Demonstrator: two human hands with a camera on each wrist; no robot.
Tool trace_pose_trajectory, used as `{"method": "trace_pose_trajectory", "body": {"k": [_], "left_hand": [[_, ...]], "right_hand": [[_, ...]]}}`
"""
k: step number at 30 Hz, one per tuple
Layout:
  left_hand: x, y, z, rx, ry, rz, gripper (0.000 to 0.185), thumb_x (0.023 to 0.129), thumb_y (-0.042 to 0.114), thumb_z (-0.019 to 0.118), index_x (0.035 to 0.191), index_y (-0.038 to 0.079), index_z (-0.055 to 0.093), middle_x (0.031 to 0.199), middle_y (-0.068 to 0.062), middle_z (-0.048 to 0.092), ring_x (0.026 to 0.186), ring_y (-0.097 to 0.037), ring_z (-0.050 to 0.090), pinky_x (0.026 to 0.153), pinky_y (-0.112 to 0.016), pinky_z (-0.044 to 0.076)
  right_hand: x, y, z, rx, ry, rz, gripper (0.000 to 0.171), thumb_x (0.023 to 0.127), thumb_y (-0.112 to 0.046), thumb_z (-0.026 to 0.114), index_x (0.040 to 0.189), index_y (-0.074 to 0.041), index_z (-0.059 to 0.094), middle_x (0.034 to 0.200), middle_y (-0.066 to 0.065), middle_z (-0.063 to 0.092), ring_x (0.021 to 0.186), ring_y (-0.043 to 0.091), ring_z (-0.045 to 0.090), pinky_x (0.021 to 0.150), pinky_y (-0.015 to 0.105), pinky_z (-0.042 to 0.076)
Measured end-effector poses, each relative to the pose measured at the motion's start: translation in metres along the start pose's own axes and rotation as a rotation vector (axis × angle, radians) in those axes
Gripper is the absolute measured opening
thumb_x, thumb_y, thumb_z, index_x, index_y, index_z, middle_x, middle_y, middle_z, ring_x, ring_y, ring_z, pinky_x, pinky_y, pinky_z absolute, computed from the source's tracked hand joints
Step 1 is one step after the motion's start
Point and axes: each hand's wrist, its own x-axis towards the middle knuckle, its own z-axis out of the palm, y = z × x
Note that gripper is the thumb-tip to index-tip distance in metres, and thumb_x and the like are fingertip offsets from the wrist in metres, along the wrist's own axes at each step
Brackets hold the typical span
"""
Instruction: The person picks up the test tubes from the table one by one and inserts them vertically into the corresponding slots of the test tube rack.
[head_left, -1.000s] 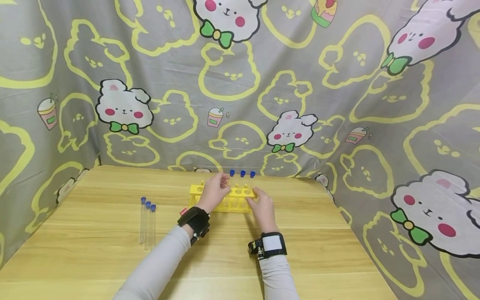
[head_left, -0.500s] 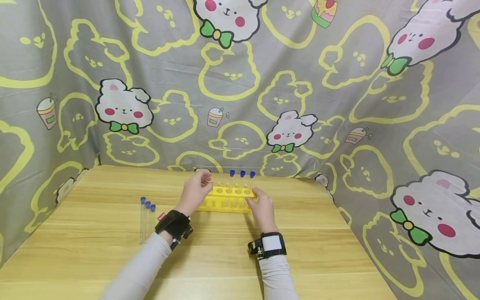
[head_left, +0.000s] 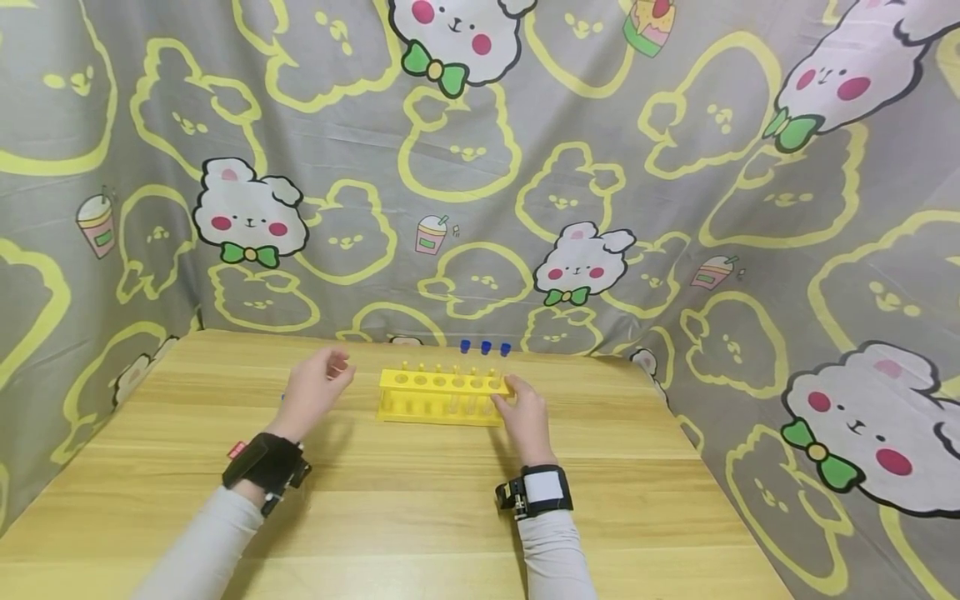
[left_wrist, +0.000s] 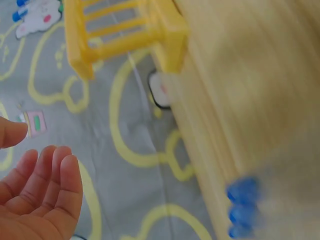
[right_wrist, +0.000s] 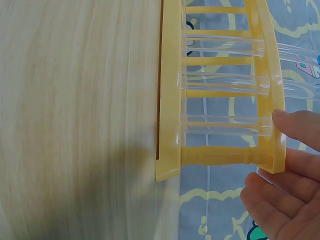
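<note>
A yellow test-tube rack [head_left: 438, 392] stands on the wooden table [head_left: 420, 517] near its far edge. Three clear tubes with blue caps [head_left: 485, 347] stand in its right-hand holes; the left holes are bare. My right hand [head_left: 513, 392] holds the rack's right end, and in the right wrist view thumb and fingers [right_wrist: 292, 167] pinch the rack [right_wrist: 220, 100] at its corner. My left hand [head_left: 330, 375] hovers left of the rack, fingers relaxed and holding nothing. The left wrist view shows its bare palm [left_wrist: 40, 190] and blurred blue caps of lying tubes [left_wrist: 242, 207].
A grey cloth with yellow outlines and cartoon bears [head_left: 480, 167] hangs behind and at both sides of the table. The tubes lying on the table are almost wholly hidden behind my left hand in the head view. Bare wood stretches toward me.
My left hand has drawn away from the rack to the left, holding nothing, uncovering the rack's left half and covering the lying tubes. The right hand and rack have stayed put.
</note>
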Motion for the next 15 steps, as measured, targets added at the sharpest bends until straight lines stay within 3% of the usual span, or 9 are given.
{"method": "trace_pose_trajectory", "body": {"k": [10,15], "left_hand": [[-0.015,-0.04,-0.029,0.104,-0.043,-0.016,0.031,0.095,0.019,0.058,0.114,-0.005,0.058,0.102,-0.023,0.066,0.091,-0.034,0.064,0.078,-0.047,0.054],[-0.023,-0.054,-0.041,0.157,-0.088,-0.067,0.032,0.093,0.021,0.06,0.11,-0.006,0.059,0.101,-0.024,0.066,0.089,-0.035,0.064,0.075,-0.046,0.053]], "right_hand": [[-0.001,-0.001,0.0,0.004,0.008,0.0,0.047,0.088,-0.021,0.069,0.13,0.0,0.059,0.136,0.019,0.058,0.129,0.036,0.053,0.107,0.048,0.043],[0.0,-0.001,0.001,-0.003,0.007,0.004,0.047,0.089,-0.021,0.069,0.13,-0.001,0.059,0.136,0.019,0.058,0.129,0.036,0.053,0.108,0.047,0.043]]}}
